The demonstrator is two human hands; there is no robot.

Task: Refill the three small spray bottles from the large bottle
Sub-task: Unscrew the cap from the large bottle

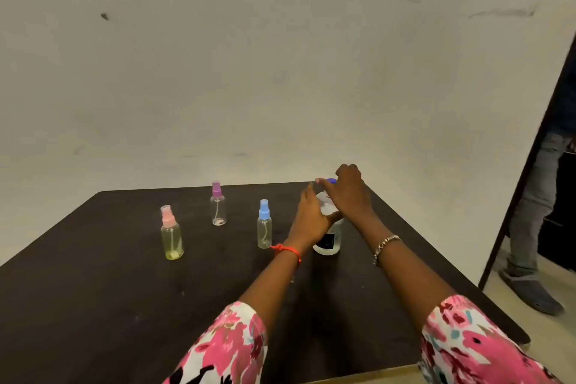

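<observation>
Three small clear spray bottles stand upright on the dark table (93, 290): one with a pink cap (171, 233) at the left, one with a purple cap (218, 204) further back, one with a blue cap (264, 224) nearest my hands. The large clear bottle (329, 237) with a dark label stands at the right, mostly hidden. My left hand (310, 221) is wrapped around its body. My right hand (350, 190) covers its blue cap from above, fingers around the top.
A plain wall rises behind the table. The table's far edge runs just behind the large bottle and its right edge slants toward me. Another person's legs and shoe (533, 259) stand beside a dark door frame at the right.
</observation>
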